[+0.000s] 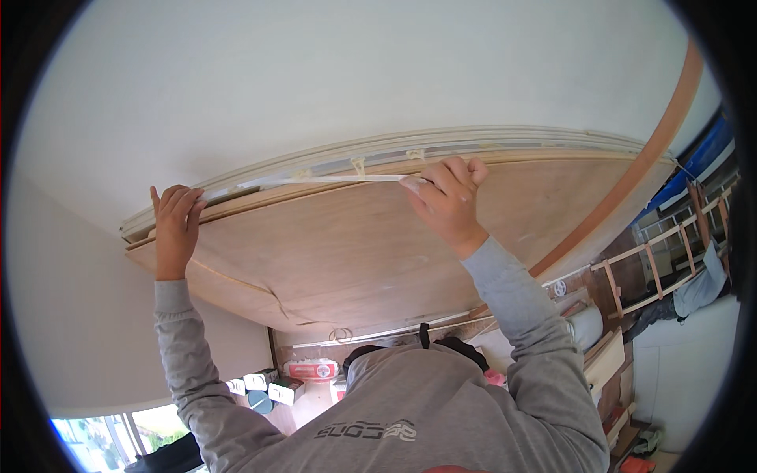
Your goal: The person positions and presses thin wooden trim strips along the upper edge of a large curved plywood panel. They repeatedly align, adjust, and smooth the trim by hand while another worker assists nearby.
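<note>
A thin pale strip (347, 179) stretches between my two hands along the top of the leaning plywood sheets (355, 229). My left hand (177, 217) is closed on its left end, over the sheets' upper left edge, with one finger raised. Toward the middle of the stack, my right hand (451, 195) pinches the other end between thumb and fingers. Just behind the strip, long off-white mouldings (315, 156) lie bundled against the wall, with yellowish ties (359, 165) around them. What exactly the strip is cannot be made out.
A long reddish-brown wooden strip (615, 202) leans across the plywood's right side. Beyond it, a person (704, 280) is beside a wooden ladder (650, 272). Boxes (285, 390) sit on the floor at lower left, near a bright window (102, 441). Boards (603, 359) lean at lower right.
</note>
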`<state>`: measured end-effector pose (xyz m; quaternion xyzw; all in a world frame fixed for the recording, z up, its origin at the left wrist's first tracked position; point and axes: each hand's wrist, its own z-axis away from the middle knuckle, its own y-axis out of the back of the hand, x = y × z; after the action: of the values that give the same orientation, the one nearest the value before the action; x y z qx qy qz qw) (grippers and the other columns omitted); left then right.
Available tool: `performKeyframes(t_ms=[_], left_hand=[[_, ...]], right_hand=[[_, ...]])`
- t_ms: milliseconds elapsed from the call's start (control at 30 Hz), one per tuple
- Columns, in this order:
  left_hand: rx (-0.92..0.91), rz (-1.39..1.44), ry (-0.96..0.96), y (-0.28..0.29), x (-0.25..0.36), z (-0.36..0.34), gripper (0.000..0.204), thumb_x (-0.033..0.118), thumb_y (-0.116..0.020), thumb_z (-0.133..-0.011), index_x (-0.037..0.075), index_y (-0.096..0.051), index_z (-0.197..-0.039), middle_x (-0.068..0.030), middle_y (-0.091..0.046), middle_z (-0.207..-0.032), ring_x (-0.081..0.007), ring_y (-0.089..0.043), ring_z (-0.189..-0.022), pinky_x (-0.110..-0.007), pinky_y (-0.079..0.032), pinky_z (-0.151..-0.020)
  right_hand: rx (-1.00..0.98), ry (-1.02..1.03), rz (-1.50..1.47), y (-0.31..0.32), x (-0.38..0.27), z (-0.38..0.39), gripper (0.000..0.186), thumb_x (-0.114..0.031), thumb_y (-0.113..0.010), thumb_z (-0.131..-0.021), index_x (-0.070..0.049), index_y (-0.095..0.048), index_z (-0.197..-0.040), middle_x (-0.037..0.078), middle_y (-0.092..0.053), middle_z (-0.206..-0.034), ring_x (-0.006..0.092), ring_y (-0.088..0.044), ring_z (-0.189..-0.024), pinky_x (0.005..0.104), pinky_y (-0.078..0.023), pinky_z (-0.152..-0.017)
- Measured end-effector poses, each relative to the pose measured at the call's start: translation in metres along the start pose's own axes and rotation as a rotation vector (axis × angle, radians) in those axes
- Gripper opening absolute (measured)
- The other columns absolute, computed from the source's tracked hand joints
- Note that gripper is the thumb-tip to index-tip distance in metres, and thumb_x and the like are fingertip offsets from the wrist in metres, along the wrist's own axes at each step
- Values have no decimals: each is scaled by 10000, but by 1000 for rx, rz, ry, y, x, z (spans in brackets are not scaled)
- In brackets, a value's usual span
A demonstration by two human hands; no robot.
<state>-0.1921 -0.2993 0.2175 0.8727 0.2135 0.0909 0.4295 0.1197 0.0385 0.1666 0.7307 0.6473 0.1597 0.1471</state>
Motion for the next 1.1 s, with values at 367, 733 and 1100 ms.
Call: performKeyframes(t_ms=[367, 733, 1100], left_hand=[[14, -13, 9, -3, -10, -2, 164, 136, -713, -916, 91, -715, -1074, -34, -691, -1020, -240, -621, -1088, -660, -208, -1197], [73, -62, -3, 23, -17, -17, 154, 139, -704, -935, 110, -712, -1085, 0, -710, -1012, -223, -641, -1038, -661, -219, -1194], [65, -61, 25, 44, -5, -12, 156, 137, -730, -910, 122, -709, -1064, 19, -714, -988, -202, -651, -1005, -664, -205, -1199]], right_hand=[[-77, 10, -6, 28, -7, 17, 185, -160, -875, -721, -238, -761, -844, -66, -647, -862, 191, -544, -865, 416, -284, -846], [-127, -21, 27, -1, 13, -6, 134, -74, -778, -775, -165, -750, -870, -38, -631, -859, 187, -556, -844, 400, -358, -808], [-190, -101, -20, 3, -6, 15, 220, -31, -775, -782, -111, -770, -987, -1, -709, -940, 220, -603, -870, 389, -421, -803]])
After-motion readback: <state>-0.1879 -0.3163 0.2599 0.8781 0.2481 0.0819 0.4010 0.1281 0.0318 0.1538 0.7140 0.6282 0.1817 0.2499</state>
